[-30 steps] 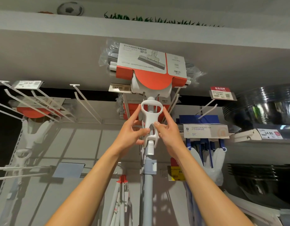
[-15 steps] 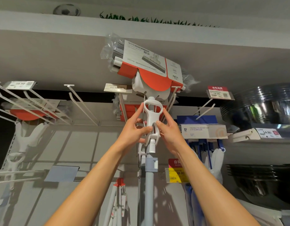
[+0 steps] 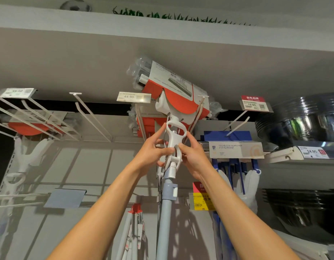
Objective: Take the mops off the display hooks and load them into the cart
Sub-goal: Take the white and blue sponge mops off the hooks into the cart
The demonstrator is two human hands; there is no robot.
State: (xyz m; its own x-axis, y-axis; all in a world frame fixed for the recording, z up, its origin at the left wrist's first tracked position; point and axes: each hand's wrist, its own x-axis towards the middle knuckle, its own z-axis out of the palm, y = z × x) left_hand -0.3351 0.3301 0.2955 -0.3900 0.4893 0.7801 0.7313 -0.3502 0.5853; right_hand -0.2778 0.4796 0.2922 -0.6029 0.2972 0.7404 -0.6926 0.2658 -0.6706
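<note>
Both hands, left hand (image 3: 152,152) and right hand (image 3: 194,156), pinch the mop (image 3: 174,139) by its white handle bracket, its head tilted overhead on the hooks (image 3: 197,114), its pole running down between the arms.

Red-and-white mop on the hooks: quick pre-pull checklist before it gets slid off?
1. Left hand grips the white lever frame: ok.
2. Right hand grips the same frame from the other side: ok.
3. Mop head level on the hooks: not ok, it is tilted, left end higher.
4. Head free of the hook tip: cannot tell, packaging overlaps it.
5. 44.90 price tag out of the head's way: not ok, it sits right beside the head.
6. Cart ready to receive: cannot tell, not in view.
</note>
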